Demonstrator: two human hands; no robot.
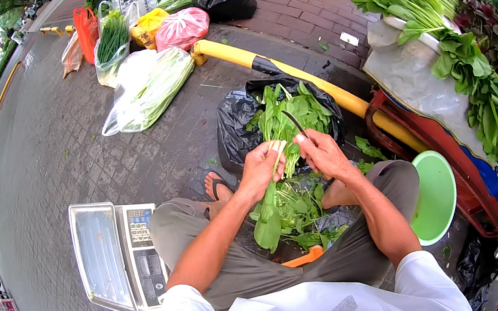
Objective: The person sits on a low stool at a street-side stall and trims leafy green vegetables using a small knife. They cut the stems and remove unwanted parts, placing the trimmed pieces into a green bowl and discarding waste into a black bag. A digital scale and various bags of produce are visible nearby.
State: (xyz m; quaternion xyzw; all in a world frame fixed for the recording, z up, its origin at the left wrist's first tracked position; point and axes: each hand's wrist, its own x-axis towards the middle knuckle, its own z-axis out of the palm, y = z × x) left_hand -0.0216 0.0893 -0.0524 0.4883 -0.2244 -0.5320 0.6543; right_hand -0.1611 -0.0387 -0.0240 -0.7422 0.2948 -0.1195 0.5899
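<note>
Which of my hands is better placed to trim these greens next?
Probably your right hand: it grips a thin, dark, blade-like tool close to your left hand, which holds leafy greens.

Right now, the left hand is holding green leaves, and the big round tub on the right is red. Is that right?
Not quite: the tub on the right is light green, not red, as the head view shows. The left hand is indeed holding green leaves.
</note>
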